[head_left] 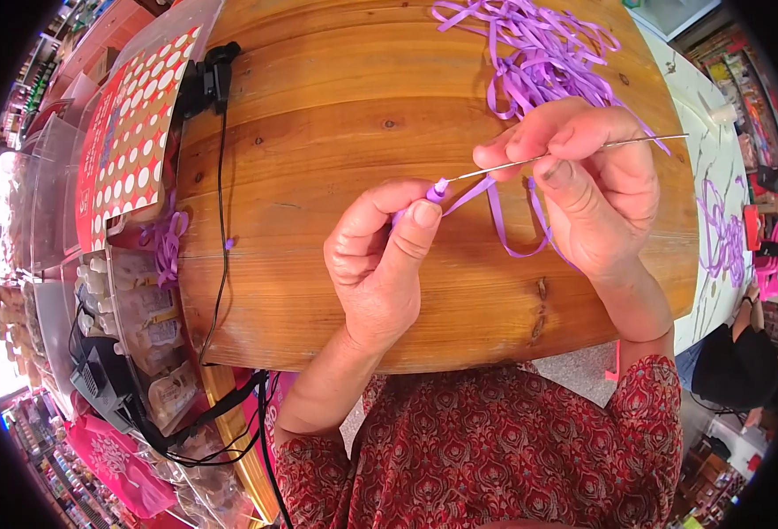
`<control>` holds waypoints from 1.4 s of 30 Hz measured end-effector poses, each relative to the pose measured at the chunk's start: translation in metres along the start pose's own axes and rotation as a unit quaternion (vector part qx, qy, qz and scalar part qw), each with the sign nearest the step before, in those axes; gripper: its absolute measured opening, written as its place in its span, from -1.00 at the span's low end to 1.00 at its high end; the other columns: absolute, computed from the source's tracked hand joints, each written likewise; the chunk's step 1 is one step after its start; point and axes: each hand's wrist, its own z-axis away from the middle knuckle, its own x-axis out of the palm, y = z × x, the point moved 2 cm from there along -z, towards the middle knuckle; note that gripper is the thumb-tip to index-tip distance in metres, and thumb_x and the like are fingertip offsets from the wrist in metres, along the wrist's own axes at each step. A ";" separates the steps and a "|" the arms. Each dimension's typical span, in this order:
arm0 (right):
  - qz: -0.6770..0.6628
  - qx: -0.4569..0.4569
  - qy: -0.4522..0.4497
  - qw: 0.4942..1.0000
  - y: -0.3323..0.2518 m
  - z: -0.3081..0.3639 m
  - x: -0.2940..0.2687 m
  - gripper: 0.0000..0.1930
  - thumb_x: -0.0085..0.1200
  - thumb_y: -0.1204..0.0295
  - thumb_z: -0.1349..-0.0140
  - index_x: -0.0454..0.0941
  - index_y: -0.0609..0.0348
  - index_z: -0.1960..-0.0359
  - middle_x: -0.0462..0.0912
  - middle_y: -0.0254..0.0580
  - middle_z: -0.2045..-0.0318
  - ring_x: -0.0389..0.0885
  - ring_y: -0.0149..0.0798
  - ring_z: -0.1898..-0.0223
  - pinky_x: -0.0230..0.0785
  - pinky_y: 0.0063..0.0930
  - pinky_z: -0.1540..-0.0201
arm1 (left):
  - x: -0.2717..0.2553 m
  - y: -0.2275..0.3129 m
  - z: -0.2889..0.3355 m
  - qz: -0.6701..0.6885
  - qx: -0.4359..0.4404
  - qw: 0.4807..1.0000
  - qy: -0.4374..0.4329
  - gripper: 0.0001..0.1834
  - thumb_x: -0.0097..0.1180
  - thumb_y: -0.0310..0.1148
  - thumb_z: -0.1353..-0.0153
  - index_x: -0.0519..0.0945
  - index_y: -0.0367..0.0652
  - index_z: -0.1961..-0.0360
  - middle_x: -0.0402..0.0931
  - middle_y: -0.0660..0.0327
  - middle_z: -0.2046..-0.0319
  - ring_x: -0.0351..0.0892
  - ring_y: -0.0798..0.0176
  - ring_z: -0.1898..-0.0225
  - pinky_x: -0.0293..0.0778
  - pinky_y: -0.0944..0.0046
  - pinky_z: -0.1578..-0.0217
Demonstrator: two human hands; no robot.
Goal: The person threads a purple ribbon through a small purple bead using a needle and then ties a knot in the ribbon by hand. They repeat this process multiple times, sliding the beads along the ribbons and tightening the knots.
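Purple roll [438, 189]: held above the wooden table [318, 150], its pale end turned toward the rod.
Left hand [376, 256]: closed; the roll is pinched between thumb and fingers.
Right hand [601, 189]: thin metal rod [504, 166] gripped between thumb and fingers; remaining fingers loosely curled.
Rod tip: brought to the roll's pale end; whether it is inserted cannot be told.
Ribbon strand [499, 225]: looped slackly between the hands; its join to the roll is hidden by the fingers.
Ribbon pile [548, 62]: heaped loose at the table's far side, beyond the right hand.
Work done: one small roll, apparently formed.
Work left: the rod end of the roll seems unfinished; the piled ribbon is judged unworked.
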 end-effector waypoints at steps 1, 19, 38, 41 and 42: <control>-0.001 0.001 -0.001 1.000 0.002 0.001 0.000 -0.89 -0.09 0.63 -0.25 0.32 0.22 0.21 0.45 -0.05 0.27 0.58 -0.10 0.19 0.52 -0.24 0.12 | 0.001 0.000 -0.001 0.000 0.000 1.000 0.001 -0.86 0.11 -0.56 -0.17 0.55 -0.30 0.23 0.52 0.33 0.34 0.36 0.55 0.35 0.30 0.52 0.30; -0.028 0.038 0.010 0.999 0.014 0.011 0.006 -0.89 -0.08 0.61 -0.26 0.34 0.22 0.20 0.48 -0.07 0.27 0.61 -0.10 0.21 0.53 -0.34 0.21 | 0.000 -0.002 -0.001 0.014 0.020 1.000 0.019 -0.86 0.09 -0.60 -0.17 0.55 -0.30 0.21 0.53 0.30 0.31 0.39 0.52 0.32 0.33 0.52 0.27; 0.047 -0.041 -0.014 0.998 0.008 0.008 -0.001 -0.86 -0.11 0.63 -0.25 0.33 0.24 0.17 0.46 -0.01 0.25 0.59 -0.08 0.20 0.53 -0.24 0.14 | 0.001 -0.002 0.000 -0.049 0.040 0.997 0.046 -0.86 0.06 -0.50 -0.22 0.53 -0.28 0.21 0.50 0.30 0.47 0.18 0.56 0.61 0.09 0.51 0.64; 0.042 -0.030 -0.009 0.999 0.006 0.008 -0.001 -0.87 -0.11 0.63 -0.26 0.33 0.24 0.17 0.46 -0.01 0.25 0.59 -0.08 0.20 0.53 -0.24 0.13 | 0.003 0.000 -0.001 -0.046 0.042 0.997 0.042 -0.86 0.06 -0.50 -0.21 0.53 -0.28 0.20 0.54 0.25 0.41 0.20 0.56 0.60 0.10 0.51 0.63; 0.040 -0.029 -0.005 0.999 0.005 0.007 -0.002 -0.87 -0.11 0.64 -0.26 0.33 0.24 0.17 0.46 -0.01 0.25 0.59 -0.08 0.20 0.53 -0.24 0.13 | 0.004 0.001 -0.001 -0.044 0.043 0.997 0.039 -0.86 0.06 -0.51 -0.21 0.53 -0.28 0.20 0.56 0.22 0.39 0.20 0.56 0.60 0.10 0.51 0.63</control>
